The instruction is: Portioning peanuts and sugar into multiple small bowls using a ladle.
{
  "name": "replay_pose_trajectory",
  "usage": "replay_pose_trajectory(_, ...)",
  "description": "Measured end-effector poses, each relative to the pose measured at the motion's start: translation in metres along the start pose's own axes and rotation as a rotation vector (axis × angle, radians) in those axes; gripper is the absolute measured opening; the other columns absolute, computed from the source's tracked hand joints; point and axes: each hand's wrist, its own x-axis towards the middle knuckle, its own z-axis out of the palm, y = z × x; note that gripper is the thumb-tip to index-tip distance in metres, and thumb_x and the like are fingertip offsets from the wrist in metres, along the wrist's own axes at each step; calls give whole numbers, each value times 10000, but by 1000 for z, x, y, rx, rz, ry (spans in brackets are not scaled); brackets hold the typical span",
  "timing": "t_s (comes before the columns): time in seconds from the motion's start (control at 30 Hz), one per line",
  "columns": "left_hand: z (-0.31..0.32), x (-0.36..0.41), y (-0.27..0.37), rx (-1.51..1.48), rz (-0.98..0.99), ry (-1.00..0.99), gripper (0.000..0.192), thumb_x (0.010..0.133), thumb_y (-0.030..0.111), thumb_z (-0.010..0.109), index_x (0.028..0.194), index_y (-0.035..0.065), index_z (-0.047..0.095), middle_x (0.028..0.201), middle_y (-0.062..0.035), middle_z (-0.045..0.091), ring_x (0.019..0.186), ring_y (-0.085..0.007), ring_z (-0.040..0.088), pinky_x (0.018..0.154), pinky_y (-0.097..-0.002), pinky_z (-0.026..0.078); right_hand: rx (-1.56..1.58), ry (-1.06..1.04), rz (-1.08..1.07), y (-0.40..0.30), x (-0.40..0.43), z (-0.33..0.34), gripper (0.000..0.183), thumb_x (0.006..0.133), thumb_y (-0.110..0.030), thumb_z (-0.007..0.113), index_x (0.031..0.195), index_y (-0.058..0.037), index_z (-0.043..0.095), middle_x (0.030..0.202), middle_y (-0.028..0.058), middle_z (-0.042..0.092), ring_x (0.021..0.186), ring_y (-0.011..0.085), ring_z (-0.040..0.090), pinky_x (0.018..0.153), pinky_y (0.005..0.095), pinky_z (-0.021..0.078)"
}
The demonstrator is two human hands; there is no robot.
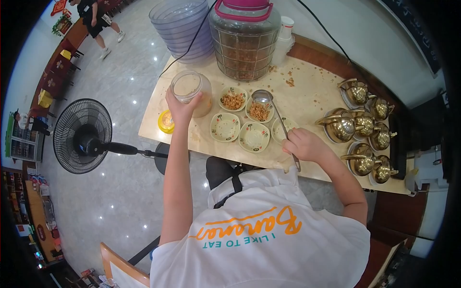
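My left hand grips a clear open-topped plastic jar standing near the table's left side; pale contents show through its mouth. By the handle, my right hand holds a metal ladle, whose bowl is over the upper edge of a small square dish of brown crunchy pieces. Another dish to its left holds similar pieces. Two empty patterned dishes sit nearer me, and one more dish is partly hidden behind the ladle handle and my right hand.
A yellow lid lies left of the jar. Stacked clear basins and a large wire-caged jar with a pink lid stand at the back. Several golden teapots crowd the right side. A standing fan is at left; a person walks far off.
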Motion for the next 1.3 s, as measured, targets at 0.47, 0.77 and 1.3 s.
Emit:
replay_pose_trajectory(0.47,0,-8,0,85,40,39,922,543,354,843,1241,-29,378,1185,-213,444,1141,-351,426,958,-420,366,29,220,-141,8,59,-51,298,615,-213,671,803,-33,525,796,155,547,680,248,543,575,324,465)
replay_pose_trajectory(0.77,-9,-32,23,143,131,-15,978,522,328,851,1296,-4,355,1338,-224,347,1250,-359,345,1028,-428,309,129,241,-390,1,97,-47,301,662,-253,678,792,-36,516,790,131,543,676,229,551,595,303,476)
replay_pose_trajectory(1.3,-35,-40,54,273,542,-101,948,500,283,874,1300,77,408,1386,-177,332,1297,-410,282,1030,-516,309,31,146,-505,21,119,21,229,667,-145,625,822,-69,474,785,92,509,690,223,541,582,283,449)
